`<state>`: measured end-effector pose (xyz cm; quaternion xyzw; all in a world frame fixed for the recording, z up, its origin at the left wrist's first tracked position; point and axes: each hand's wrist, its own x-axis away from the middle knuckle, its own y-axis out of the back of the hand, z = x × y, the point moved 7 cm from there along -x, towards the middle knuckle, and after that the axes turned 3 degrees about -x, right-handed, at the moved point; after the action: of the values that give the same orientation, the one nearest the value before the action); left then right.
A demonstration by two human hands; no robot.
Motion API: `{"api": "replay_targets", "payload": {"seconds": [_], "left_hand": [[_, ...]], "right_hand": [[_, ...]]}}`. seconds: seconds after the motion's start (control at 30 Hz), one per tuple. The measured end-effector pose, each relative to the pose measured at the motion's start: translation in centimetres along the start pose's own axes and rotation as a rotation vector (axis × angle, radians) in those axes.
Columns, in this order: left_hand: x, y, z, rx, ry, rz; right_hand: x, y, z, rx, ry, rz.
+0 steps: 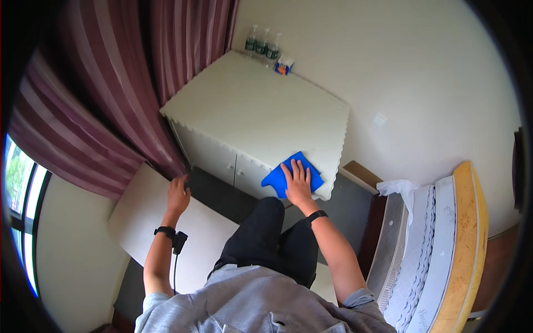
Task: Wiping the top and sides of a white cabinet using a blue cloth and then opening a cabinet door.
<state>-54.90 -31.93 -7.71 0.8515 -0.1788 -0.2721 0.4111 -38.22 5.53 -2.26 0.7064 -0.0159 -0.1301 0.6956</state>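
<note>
My right hand [298,182] lies flat, fingers spread, on a blue cloth [276,180]. The cloth rests at the near right corner of a white cabinet top [254,112] with a scalloped edge, and part of it hangs over the front edge. My left hand [179,195] is held above a pale low surface [208,233], near the lower end of the curtain, with nothing seen in it; its fingers are slightly bent. Each wrist wears a black band, and a dark device with a cable is at the left one.
Several clear bottles [261,46] and a small blue-and-white box [284,65] stand at the cabinet's back edge by the wall. A striped purple curtain [125,91] hangs at the left. Mattresses [441,233] stand at the right beside a brown board [360,175].
</note>
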Motion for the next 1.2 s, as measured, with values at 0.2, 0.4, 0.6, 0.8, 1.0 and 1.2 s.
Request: {"api": "replay_targets", "payload": {"seconds": [0.2, 0.4, 0.6, 0.8, 1.0, 1.2], "left_hand": [[11.0, -3.2, 9.5, -0.486, 0.573, 0.095], [10.4, 0.4, 9.4, -0.456, 0.752, -0.169], [10.1, -0.4, 9.9, -0.504, 0.757, -0.070], [9.8, -0.9, 9.9, -0.487, 0.803, -0.002], [9.9, -0.9, 10.4, -0.461, 0.846, 0.053], [9.5, -1.5, 10.2, -0.419, 0.846, 0.020]], "right_hand": [[-0.7, 1.1, 0.3, -0.066, -0.015, 0.067], [-7.2, -0.1, 3.1, -0.042, -0.012, 0.182], [-16.3, -2.8, 12.4, -0.070, 0.100, 0.142], [-26.5, -5.1, 23.6, -0.036, 0.145, 0.088], [-31.8, -5.9, 30.5, 0.012, 0.257, -0.013], [-36.8, -6.8, 34.2, 0.103, 0.267, -0.054]]}}
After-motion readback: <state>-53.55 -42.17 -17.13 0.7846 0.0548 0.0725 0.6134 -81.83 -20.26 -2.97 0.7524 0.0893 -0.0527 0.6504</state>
